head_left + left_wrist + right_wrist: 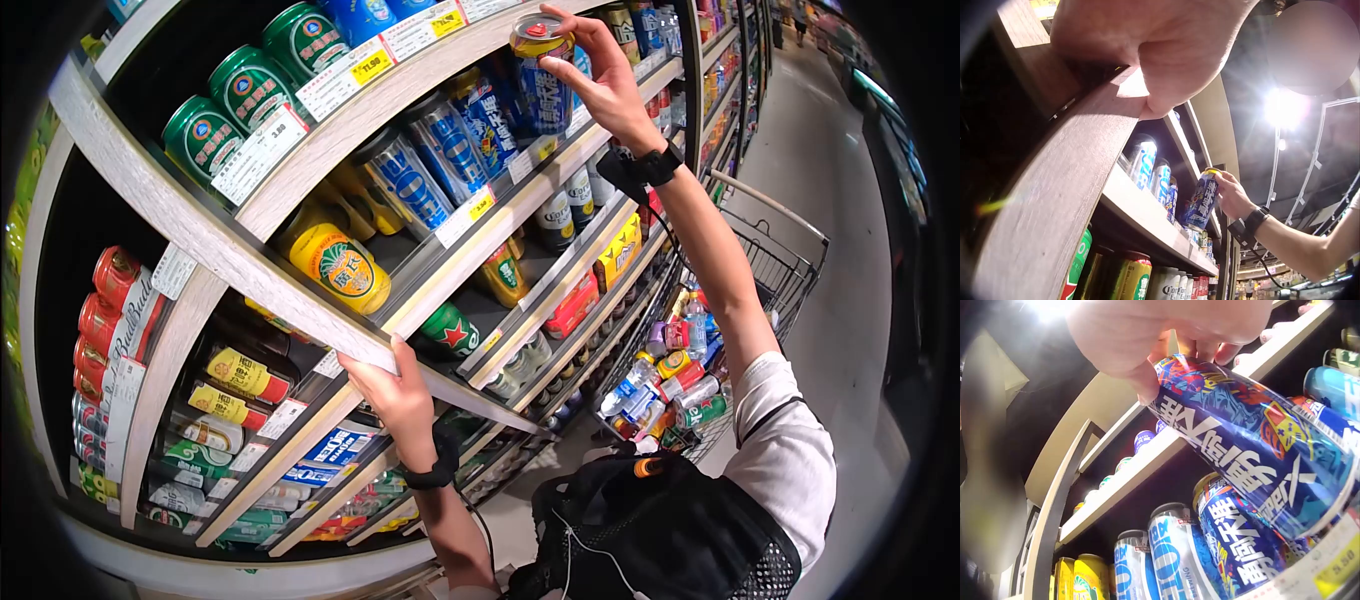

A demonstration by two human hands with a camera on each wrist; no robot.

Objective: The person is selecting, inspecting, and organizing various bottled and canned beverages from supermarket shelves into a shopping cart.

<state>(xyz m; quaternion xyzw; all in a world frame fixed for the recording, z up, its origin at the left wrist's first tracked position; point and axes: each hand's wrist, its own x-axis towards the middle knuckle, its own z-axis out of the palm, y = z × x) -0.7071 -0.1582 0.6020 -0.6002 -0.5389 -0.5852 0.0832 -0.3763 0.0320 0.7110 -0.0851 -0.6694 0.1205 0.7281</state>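
Near the top of a can, the fingers and thumb of my right hand (606,88) pinch a dark blue can (543,85) with white characters, held at the front of a shelf. In the right wrist view that can (1254,437) tilts in front of a similar can (1235,534) standing on the shelf. Silver and blue cans (402,180) are beside them. My left hand (397,400) grips the edge of a pale wooden upright panel (250,250), its thumb on one face.
Green cans (245,88) line the shelf above, and a yellow can (338,265) stands by the panel. Price tags run along the shelf edges. A wire cart (770,255) with many cans and bottles is at my right, beside the aisle floor (840,200).
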